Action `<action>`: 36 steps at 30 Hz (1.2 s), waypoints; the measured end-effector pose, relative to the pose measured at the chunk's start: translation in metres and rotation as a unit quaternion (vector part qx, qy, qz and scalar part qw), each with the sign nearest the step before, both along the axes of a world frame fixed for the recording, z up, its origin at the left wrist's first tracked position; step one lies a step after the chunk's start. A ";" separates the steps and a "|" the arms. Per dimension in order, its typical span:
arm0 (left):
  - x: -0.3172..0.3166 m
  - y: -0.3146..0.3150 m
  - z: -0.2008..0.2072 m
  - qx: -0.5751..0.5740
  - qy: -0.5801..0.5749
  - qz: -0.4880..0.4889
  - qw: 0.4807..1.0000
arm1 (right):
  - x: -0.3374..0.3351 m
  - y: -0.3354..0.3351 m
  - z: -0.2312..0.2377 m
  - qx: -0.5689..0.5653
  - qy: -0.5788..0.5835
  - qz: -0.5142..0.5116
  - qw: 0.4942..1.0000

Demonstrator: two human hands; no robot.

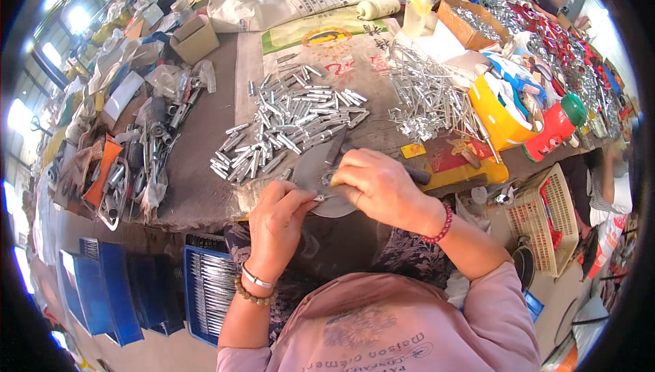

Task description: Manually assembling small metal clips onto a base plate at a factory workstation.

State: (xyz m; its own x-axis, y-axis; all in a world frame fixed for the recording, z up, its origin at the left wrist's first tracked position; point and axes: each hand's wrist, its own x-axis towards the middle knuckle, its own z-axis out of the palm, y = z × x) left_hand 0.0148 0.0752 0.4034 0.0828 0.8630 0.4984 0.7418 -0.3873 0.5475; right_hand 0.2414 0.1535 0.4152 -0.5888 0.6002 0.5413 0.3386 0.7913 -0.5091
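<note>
My left hand (pixel 274 225) is at the table's near edge, thumb and fingers pinched on a small silvery metal part (pixel 319 198). Close beside it, my right hand (pixel 382 182) has its fingers curled and pressed together near the part's other end. What the right fingertips hold, if anything, is too small to make out. Under both hands lies a grey curved plate (pixel 311 167), partly covered by them. Beyond it is a loose heap of short silvery metal tubes (pixel 300 116). Thin metal rods with wider ends (pixel 430 92) are piled farther right.
Tools in plastic bags (pixel 153 133) and an open carton (pixel 194 39) line the left. A drink cup (pixel 418 10), a yellow container (pixel 501 116) and a red bottle (pixel 556 128) stand right. Below are a blue crate of rods (pixel 187 290) and a beige basket (pixel 546 225). Other people sit at the far right.
</note>
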 end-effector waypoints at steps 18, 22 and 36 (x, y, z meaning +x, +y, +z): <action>-0.002 -0.002 -0.001 -0.014 0.005 0.012 1.000 | -0.026 -0.007 0.025 0.129 -0.163 0.047 0.977; -0.002 0.000 -0.001 -0.016 -0.002 0.010 1.000 | -0.025 -0.009 0.021 0.137 -0.184 0.032 0.973; -0.003 -0.001 -0.005 -0.011 -0.020 -0.004 1.000 | 0.036 -0.031 0.007 0.001 -0.036 -0.112 0.993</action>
